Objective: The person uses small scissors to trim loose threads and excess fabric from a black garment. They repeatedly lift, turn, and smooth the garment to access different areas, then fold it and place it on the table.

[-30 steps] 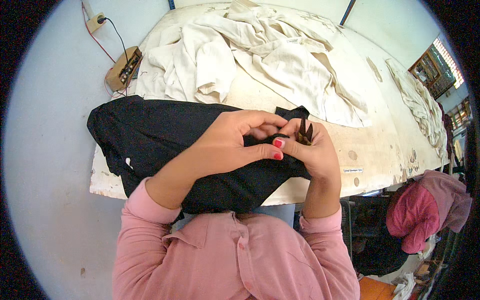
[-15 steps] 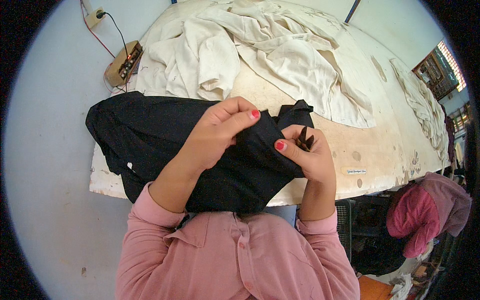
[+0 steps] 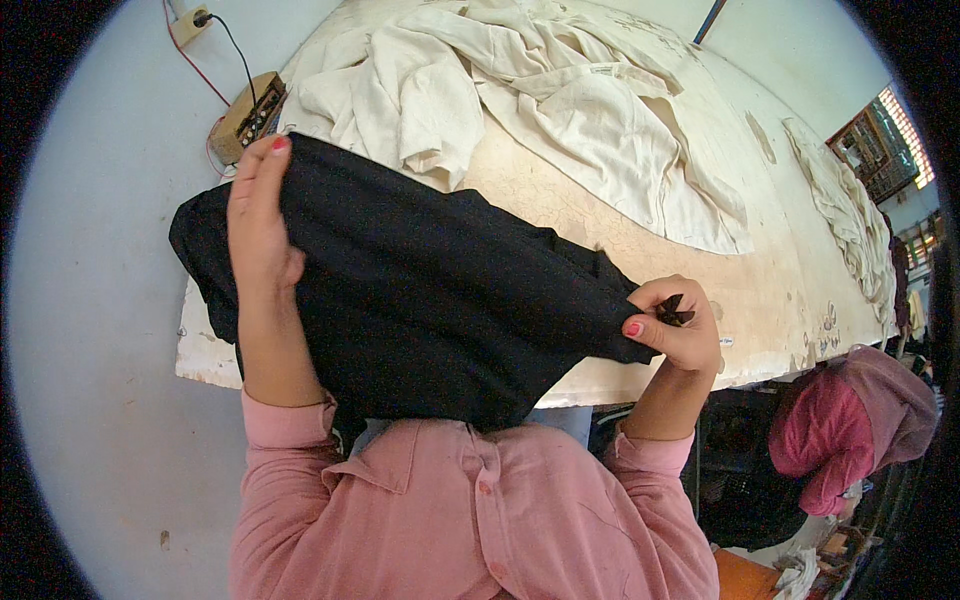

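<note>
A black cloth [image 3: 430,285] is stretched between my two hands over the near edge of the table, its lower part hanging toward my body. At its upper left corner, my left hand [image 3: 262,225] is closed, with the cloth pinched between thumb and fingers. My right hand [image 3: 688,335] grips the right end of the cloth, thumb on top. Tucked in the curl of the right fingers is a small dark pointed thing [image 3: 674,311], whose kind I cannot make out. Folds of the cloth hide its underside and full shape.
Cream garments [image 3: 430,100] lie crumpled across the pale worn table [image 3: 690,270], with another cream cloth [image 3: 840,210] along its right side. A brown box with wires [image 3: 250,118] sits by the left wall. To the right, a person in pink-red clothing [image 3: 820,430] is beside the table.
My hands have moved apart. The left went up and left to the cloth's corner, the right went rightward and slightly down, and the black cloth is now spread wider and tauter.
</note>
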A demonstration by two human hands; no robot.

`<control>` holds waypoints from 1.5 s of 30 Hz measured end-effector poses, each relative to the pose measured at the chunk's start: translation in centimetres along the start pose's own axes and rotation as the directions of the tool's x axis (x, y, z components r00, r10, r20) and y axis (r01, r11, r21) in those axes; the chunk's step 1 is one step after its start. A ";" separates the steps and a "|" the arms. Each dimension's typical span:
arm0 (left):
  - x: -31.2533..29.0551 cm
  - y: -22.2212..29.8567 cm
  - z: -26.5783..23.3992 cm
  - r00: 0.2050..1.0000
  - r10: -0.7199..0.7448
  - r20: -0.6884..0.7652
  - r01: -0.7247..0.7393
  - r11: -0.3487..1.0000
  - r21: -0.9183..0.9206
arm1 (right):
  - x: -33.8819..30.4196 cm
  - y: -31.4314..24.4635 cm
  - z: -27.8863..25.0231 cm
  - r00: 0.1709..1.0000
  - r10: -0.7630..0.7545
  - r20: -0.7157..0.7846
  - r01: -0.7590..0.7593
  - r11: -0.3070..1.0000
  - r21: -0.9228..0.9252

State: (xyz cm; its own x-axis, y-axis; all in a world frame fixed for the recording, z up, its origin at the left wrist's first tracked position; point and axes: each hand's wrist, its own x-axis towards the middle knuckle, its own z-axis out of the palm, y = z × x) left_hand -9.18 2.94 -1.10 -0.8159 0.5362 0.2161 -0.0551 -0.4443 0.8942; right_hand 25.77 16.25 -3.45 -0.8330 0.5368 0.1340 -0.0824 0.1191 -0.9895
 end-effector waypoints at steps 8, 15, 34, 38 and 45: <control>-0.8 -0.6 -2.4 0.821 0.527 0.218 -0.464 0.396 0.792 | 2.7 -0.8 3.1 0.999 0.001 0.032 0.004 0.988 -0.155; -6.4 -0.5 3.2 0.557 -0.107 0.824 -0.410 0.827 0.385 | 4.7 -1.7 6.1 0.981 0.027 0.193 -0.004 0.993 -0.120; -4.0 0.2 -3.3 0.902 -0.262 0.344 0.272 0.962 0.020 | 9.5 4.5 9.3 0.967 -0.049 -0.251 -0.028 0.955 -0.296; -4.8 0.3 -4.5 0.914 -0.277 0.296 0.277 0.960 0.041 | 10.9 4.5 10.0 0.939 0.318 -0.128 -0.303 0.945 0.125; -4.5 -0.3 -1.1 0.768 0.318 0.556 -0.627 0.553 0.549 | 9.9 1.6 10.7 0.987 0.139 -0.076 -0.142 0.989 -0.034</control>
State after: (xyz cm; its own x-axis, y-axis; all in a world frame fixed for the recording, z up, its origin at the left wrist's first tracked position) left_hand -6.15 -0.13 -2.78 -0.3245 0.6692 0.6685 0.7969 -0.1874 0.5743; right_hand 11.52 12.78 -4.33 -0.7924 0.6100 -0.0012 0.0553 0.0698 -0.9960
